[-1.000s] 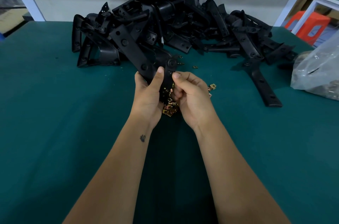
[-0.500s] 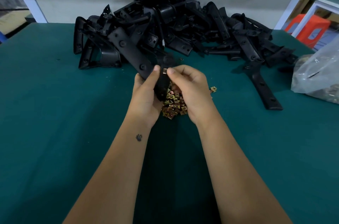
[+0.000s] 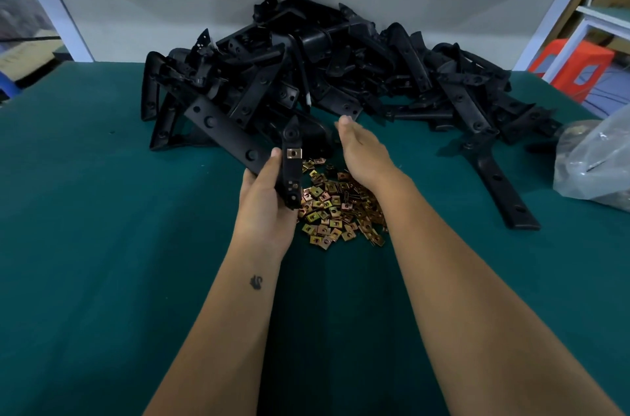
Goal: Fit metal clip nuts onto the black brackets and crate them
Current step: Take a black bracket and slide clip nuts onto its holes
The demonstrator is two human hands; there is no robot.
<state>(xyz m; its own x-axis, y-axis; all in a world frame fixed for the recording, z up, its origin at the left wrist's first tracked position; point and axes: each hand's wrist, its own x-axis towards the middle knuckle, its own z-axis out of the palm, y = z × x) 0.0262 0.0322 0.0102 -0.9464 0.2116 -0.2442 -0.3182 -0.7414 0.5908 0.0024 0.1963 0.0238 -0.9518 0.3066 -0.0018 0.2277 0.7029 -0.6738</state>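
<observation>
The black bracket [image 3: 291, 166] stands nearly upright in the left hand [image 3: 264, 207], fingers curled round its lower part (the fingertips are hidden behind it). A brass clip nut [image 3: 294, 153] sits on its face. Just right of the bracket, the right hand [image 3: 366, 153] hovers flat and empty above the loose clip nuts [image 3: 335, 207]. Beyond the bracket lies the bracket heap [image 3: 327, 74].

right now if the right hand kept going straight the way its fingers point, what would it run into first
The right hand is open, fingers straight, pointing away toward the pile of black brackets. It would most likely meet the near edge of that pile first, though one view leaves depth and height unclear.
</observation>
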